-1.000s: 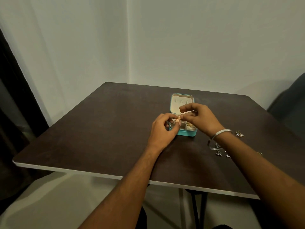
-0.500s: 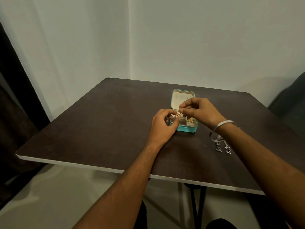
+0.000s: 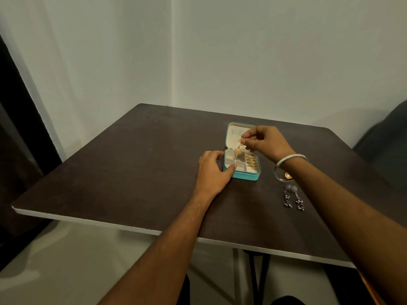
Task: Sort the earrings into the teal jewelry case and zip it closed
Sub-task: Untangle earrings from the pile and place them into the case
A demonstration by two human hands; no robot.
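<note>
The teal jewelry case (image 3: 246,175) lies open on the dark table (image 3: 132,168), its cream lid tilted back. Gold pieces (image 3: 251,161) fill its right compartment. My right hand (image 3: 267,140) pinches a gold bell-shaped earring (image 3: 238,148) that dangles over the case's back left compartment. My left hand (image 3: 212,171) rests against the case's left side, thumb on the front rim. A pair of long silver drop earrings (image 3: 294,198) lies on the table to the right of the case. A small gold piece (image 3: 287,175) shows beside my right wrist.
A silver bangle (image 3: 286,161) circles my right wrist. The table stands in a corner of two white walls. A dark chair back (image 3: 383,139) is at the far right. The table's white front edge (image 3: 88,219) runs close to me.
My left hand let go of the gold earring and dropped to the case's left side. My right hand lifted the earring alone, so it hangs over the case.
</note>
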